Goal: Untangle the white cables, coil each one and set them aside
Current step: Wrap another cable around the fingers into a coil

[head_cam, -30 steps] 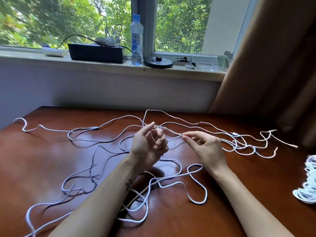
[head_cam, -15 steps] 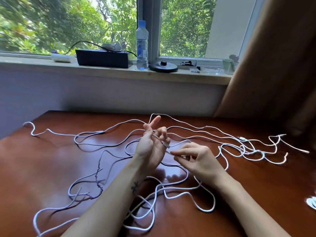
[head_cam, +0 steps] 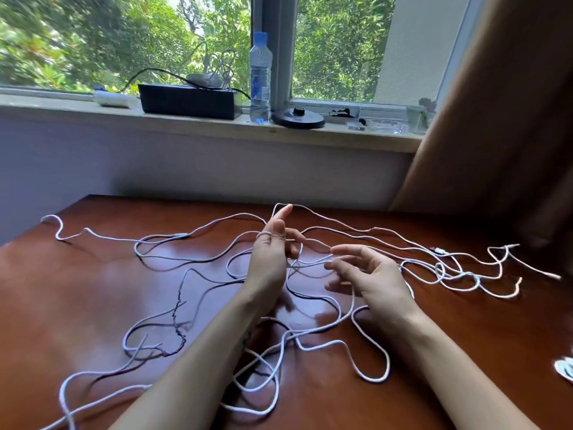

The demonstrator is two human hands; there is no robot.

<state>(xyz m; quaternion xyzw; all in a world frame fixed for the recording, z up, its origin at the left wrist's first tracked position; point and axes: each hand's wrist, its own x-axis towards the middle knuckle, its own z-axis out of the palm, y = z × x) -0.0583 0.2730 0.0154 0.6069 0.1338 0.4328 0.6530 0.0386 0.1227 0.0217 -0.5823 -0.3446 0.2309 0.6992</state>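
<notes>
Judging by the sprawl, I'm early in the job: the cables lie mostly tangled across the tabletop, with one coil set aside at the right edge. My left hand grips a strand looped over a finger. My right hand, pinching that strand half a second ago, has let go, its fingers spread loose beside it.

A glossy red-brown wooden desk lay beneath the left grip and the right grip, catching daylight glare. Beyond them a pale lilac wall rose to a stone windowsill. The window above showed sunlit green trees. A brown curtain hung beyond the right grip.
</notes>
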